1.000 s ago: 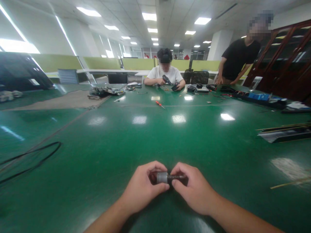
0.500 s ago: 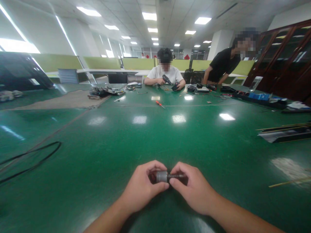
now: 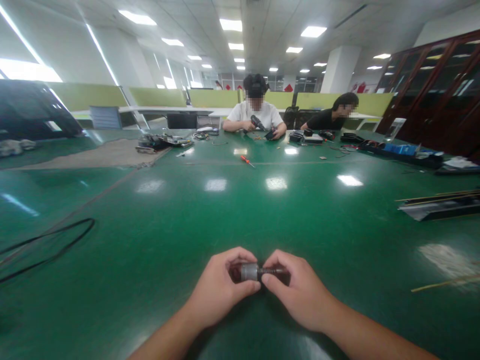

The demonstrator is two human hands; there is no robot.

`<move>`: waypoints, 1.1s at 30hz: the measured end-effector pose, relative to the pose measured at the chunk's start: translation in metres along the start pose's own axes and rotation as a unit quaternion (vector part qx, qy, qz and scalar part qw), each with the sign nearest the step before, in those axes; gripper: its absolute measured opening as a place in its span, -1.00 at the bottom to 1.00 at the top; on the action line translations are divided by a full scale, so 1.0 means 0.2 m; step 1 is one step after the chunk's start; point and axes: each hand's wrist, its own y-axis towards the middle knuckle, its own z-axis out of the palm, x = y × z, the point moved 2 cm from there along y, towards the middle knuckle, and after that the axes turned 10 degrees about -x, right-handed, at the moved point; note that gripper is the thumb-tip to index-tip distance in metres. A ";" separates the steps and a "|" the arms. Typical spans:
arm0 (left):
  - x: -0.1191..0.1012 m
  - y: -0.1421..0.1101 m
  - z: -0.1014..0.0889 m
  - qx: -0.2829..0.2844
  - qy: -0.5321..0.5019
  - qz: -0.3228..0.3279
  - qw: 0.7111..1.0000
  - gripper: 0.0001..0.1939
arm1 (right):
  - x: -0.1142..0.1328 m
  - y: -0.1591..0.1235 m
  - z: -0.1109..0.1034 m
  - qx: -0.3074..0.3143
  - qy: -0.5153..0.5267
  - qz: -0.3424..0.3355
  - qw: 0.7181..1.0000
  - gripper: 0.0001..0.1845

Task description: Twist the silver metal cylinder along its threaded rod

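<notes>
Low in the middle of the head view, a small grey metal cylinder with a dark ridged shaft (image 3: 249,272) lies level between my hands. My left hand (image 3: 221,285) curls around the cylinder end, thumb below and fingers above. On the other side my right hand (image 3: 300,287) pinches around the shaft, whose far end runs into the shadow of the palm. My two thumb tips nearly meet below the part. The exact kind of part cannot be made out.
Across the green table (image 3: 180,215) sits a person holding a power drill (image 3: 257,122). An orange screwdriver (image 3: 245,160) lies mid-table. A black cable (image 3: 71,250) loops at left; dark channel-shaped pieces (image 3: 442,205) lie at right. Another person (image 3: 326,119) is low at the far right.
My hands and the metal part have hardly moved. The person at the far right, who was leaning over the table, has come down lower behind it.
</notes>
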 end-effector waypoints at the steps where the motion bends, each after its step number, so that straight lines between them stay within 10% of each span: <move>1: 0.00 0.00 0.00 0.001 -0.003 -0.001 1.000 -0.73 | 0.00 0.00 0.00 0.000 0.001 0.000 1.000 -0.97; 33: -0.01 0.00 0.00 -0.001 -0.044 -0.018 0.999 -0.73 | -0.01 0.00 0.00 -0.001 0.002 0.010 1.000 -0.97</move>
